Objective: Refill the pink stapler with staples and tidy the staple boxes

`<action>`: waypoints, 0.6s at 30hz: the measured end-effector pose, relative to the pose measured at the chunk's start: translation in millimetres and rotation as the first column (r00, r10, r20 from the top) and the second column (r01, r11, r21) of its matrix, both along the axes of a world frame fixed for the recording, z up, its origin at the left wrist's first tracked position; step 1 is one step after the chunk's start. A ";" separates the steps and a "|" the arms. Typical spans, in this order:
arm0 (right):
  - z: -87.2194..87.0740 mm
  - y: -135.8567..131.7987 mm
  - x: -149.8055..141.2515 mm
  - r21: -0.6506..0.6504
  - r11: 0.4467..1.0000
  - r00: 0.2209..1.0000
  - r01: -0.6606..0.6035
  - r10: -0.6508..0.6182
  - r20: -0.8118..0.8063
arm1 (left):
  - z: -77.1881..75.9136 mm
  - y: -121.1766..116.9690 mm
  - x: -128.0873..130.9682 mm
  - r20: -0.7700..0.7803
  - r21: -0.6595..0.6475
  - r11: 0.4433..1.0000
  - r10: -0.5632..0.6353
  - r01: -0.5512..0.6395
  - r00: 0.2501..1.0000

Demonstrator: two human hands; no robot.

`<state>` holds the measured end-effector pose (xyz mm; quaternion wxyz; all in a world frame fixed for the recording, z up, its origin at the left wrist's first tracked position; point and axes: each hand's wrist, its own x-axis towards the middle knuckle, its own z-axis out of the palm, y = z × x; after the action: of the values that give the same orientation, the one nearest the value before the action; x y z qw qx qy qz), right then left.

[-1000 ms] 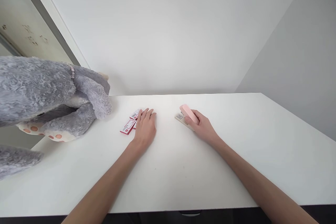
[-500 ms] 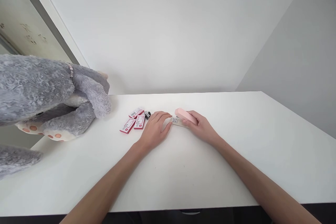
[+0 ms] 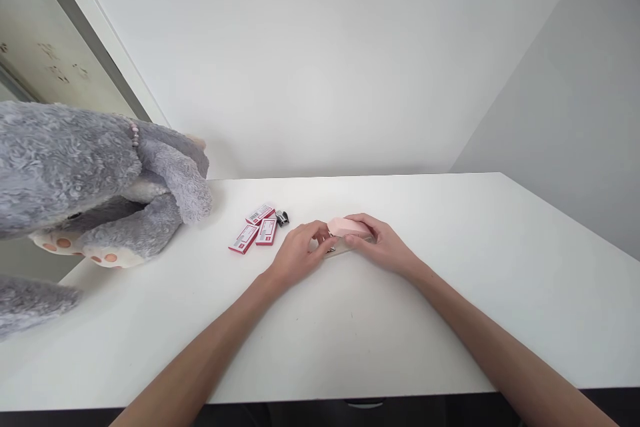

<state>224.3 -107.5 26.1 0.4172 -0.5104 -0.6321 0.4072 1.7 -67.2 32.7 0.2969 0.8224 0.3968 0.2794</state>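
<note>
A stapler [image 3: 349,227] with a pink top arm and a pale base is on the white table in front of me. My right hand [image 3: 383,243] wraps round its rear part, thumb on the near side and fingers over the far side. At the stapler's front end, my left hand [image 3: 303,250] has its thumb and fingers curled round the tip, and they partly cover the metal plate of the base. A gap shows between the pink arm and the base.
Three red-and-white small boxes [image 3: 267,231] lie left of my left hand, with a small black metal-jawed item [image 3: 282,217], perhaps a staple remover, beside them. A big grey plush toy [image 3: 165,180] sits at the table's left edge. A white wall [image 3: 320,80] stands behind.
The stapler has turned a little, its front end coming nearer me, and its pink arm is lower. My left fingers have moved from beside the base to the front tip.
</note>
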 end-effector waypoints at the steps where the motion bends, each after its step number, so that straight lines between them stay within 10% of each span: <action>1: 0.7 -0.5 -1.1 -0.003 1.000 1.000 0.008 -0.008 -0.002 | 0.8 -0.6 0.2 0.004 -0.007 1.000 -0.006 0.006 1.000; 18: 0.9 0.8 -1.3 -0.085 0.996 0.997 0.023 -0.029 -0.077 | -5.2 0.8 -0.4 -0.003 0.066 0.997 -0.044 0.044 0.999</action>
<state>223.0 -106.6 27.0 0.4249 -0.5194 -0.5912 0.4474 1.3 -66.4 27.5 0.2754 0.8406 0.3694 0.2849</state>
